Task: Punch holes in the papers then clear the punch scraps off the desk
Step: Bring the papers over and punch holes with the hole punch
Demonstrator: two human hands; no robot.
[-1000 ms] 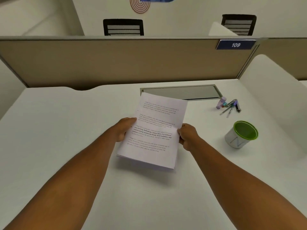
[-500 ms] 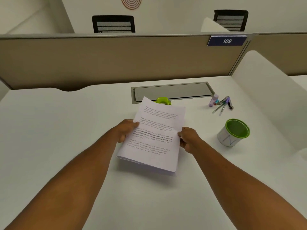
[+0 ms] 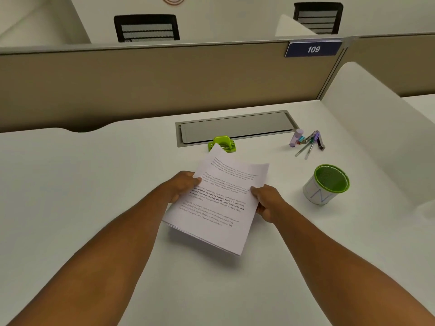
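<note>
**Papers brought toward the punch**

The papers (image 3: 217,203) are held just above the desk (image 3: 82,184), gripped at their side edges by the left hand (image 3: 182,188) and the right hand (image 3: 267,202). The far corner overlaps the green punch (image 3: 222,143). The edges should be squared first, then slid fully and evenly into the slot.

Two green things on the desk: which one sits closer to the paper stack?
The green hole punch: the stack's far corner overlaps it. The green-rimmed cup stands apart, off to the right.
</note>
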